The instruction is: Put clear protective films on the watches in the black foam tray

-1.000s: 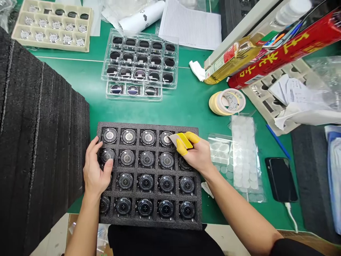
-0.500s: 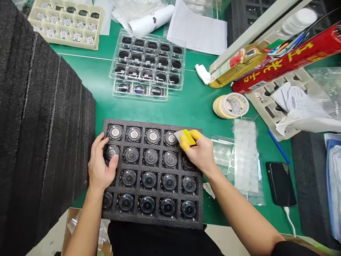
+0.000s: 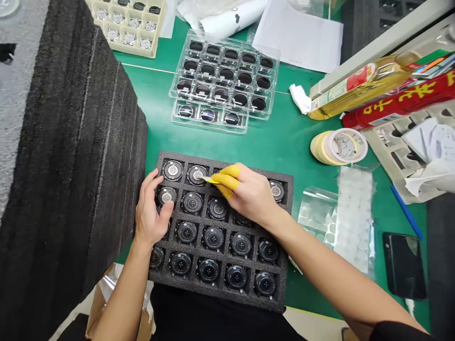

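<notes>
A black foam tray [image 3: 227,301] lies on the table before me, its compartments filled with round dark watch bodies, backs up. My left hand [image 3: 152,208] grips the tray's left edge, fingertips on the rim and thumb over a watch [image 3: 167,195] in the second row. Gloved in yellow finger cots, the fingertips of my right hand [image 3: 249,192] pinch a small yellow-and-white card [image 3: 210,180]. Its pale tip touches or hovers just over the second watch [image 3: 197,175] of the top row; I cannot tell which. My right hand hides several top-row compartments.
A stack of black foam trays [image 3: 103,142] rises at left. Clear plastic trays [image 3: 209,128] of dark round lenses stand behind. Tape rolls [image 3: 346,147], an oil bottle [image 3: 359,87], a red can [image 3: 398,102], a white sticker sheet [image 3: 355,213] and a phone [image 3: 405,265] are at right.
My right hand has moved left with the card along the top row, from the fourth watch to the second. The left hand keeps its hold; the whole view has shifted.
</notes>
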The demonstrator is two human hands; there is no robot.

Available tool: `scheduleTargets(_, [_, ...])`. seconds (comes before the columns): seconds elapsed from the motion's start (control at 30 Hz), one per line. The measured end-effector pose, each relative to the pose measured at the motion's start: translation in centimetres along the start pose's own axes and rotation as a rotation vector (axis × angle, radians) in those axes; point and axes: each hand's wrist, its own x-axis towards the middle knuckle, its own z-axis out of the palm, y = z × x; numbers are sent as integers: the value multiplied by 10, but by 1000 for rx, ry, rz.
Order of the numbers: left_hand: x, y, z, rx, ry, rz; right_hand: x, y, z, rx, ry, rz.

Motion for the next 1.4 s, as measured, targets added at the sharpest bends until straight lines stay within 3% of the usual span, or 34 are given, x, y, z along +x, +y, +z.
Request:
scheduleTargets(0.13, [-3,1,0,-15,4,-12,10,2,5,-92,-143,-127])
scheduleTargets(0.27, [-4,2,1,-25,12,6,11,10,-3,-47,-284,-243])
scheduleTargets(0.43, [-5,1,2,-30,9,13,16,21,-4,-60,-241,-231])
scheduleTargets(0.67, [-6,0,4,-32,20,4,19,34,-8,-56,-367,-350])
scheduleTargets(0.83, [-5,-1,4,-57,12,5,13,30,3,-71,-221,-246])
scheduleTargets(0.93, [-5,-2,3,-73,16,7,2,23,9,-7,-220,-208])
scheduleTargets(1.07, [-5,-2,4,-87,21,6,-6,5,1,162,-182,-81])
scheduleTargets(1.23, [-5,-3,5,-91,34,10,-8,-27,0,380,-293,69])
scheduleTargets(1.3, [-5,-4,5,-92,30,13,-10,-32,8,355,-294,76])
scheduleTargets(1.4, [-5,-4,5,-85,22,10,-13,-33,19,253,-178,114])
